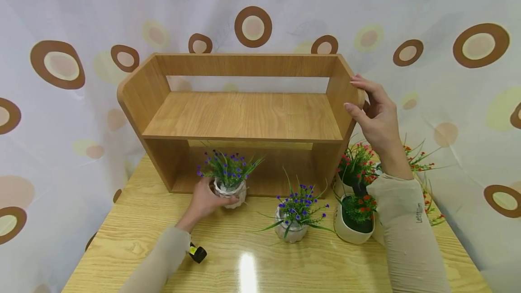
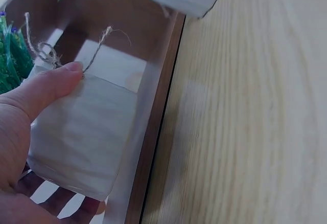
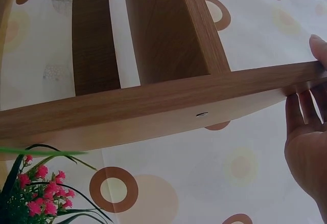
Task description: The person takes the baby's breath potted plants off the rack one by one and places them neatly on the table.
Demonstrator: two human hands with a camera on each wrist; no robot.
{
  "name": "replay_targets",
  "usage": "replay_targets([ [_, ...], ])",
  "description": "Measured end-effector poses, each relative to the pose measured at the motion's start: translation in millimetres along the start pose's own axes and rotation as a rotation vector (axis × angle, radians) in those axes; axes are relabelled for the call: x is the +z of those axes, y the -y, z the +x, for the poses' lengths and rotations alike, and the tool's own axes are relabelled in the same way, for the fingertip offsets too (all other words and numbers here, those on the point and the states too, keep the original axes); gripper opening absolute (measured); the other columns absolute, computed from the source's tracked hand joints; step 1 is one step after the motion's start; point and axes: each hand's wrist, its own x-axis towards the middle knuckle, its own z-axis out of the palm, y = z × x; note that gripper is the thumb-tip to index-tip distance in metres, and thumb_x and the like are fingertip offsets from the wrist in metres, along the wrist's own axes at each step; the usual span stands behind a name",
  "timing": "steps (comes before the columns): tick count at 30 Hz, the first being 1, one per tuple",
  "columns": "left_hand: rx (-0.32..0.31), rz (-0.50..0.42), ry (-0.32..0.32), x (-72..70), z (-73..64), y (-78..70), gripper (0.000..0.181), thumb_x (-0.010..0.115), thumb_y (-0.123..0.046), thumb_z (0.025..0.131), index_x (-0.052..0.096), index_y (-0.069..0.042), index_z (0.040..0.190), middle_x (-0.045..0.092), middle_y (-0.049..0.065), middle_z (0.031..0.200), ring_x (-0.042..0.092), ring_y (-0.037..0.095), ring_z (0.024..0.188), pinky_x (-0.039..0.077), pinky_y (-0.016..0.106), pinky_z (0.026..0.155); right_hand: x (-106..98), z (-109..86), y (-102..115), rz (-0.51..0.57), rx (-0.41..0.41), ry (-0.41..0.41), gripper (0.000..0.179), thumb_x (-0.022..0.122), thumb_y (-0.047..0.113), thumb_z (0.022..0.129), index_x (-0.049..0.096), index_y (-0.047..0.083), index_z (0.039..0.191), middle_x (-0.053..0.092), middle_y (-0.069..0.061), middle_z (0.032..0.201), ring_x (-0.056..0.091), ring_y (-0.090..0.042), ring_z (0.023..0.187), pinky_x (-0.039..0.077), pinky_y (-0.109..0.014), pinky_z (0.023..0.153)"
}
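My left hand point(image 1: 203, 200) grips a white pot point(image 1: 235, 197) of purple flowers at the front of the wooden shelf's lower level. In the left wrist view, the thumb lies on the wrapped pot point(image 2: 82, 132) by a twine bow, with fingers beneath it. Up at the right side panel of the two-tier wooden shelf point(image 1: 244, 114), my right hand point(image 1: 380, 114) pinches the panel's upper front edge between thumb and fingers. The right wrist view shows that hand point(image 3: 309, 147) at the panel's edge point(image 3: 255, 79).
A second pot with purple flowers point(image 1: 292, 232) stands before the shelf. White pots with red flowers point(image 1: 354, 232) crowd the table's right side, under the right forearm. A small black-and-yellow object point(image 1: 198, 253) lies by the left sleeve. A patterned curtain point(image 1: 285, 8) hangs behind.
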Motion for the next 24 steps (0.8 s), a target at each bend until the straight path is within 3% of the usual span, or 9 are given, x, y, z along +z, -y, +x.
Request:
replay_targets([
  [5,0.037,-0.043,0.024,1.9,-10.7,-4.9,0.081,0.100,-0.031,0.063,0.063,-0.001,0.129,0.072,0.011,0.118,0.067,0.026,0.107,0.056,0.044,0.093,-0.2,-0.2,0.1,-0.004,0.004,0.004,0.048,0.068,-0.011,0.090,0.061,-0.002,0.136,0.052,-0.017,0.151,0.034,-0.024,0.154,0.030,-0.037,0.126],
  [13,0.098,-0.087,0.072,5.1,-24.9,-9.7,0.083,0.101,-0.031,0.061,0.064,-0.009,0.131,0.072,0.004,0.117,0.067,0.021,0.106,0.056,0.040,0.091,-1.7,0.4,0.4,-0.018,0.000,0.004,0.048,0.068,-0.011,0.090,0.061,-0.002,0.136,0.053,-0.016,0.151,0.033,-0.026,0.154,0.030,-0.037,0.126],
  [24,0.048,-0.108,0.103,12.3,-38.0,-9.9,0.087,0.103,-0.031,0.057,0.064,-0.012,0.133,0.071,0.001,0.121,0.066,0.022,0.113,0.056,0.043,0.099,-1.4,0.0,0.2,-0.013,0.004,0.004,0.048,0.068,-0.011,0.090,0.061,-0.002,0.136,0.052,-0.017,0.151,0.034,-0.025,0.154,0.028,-0.040,0.127],
])
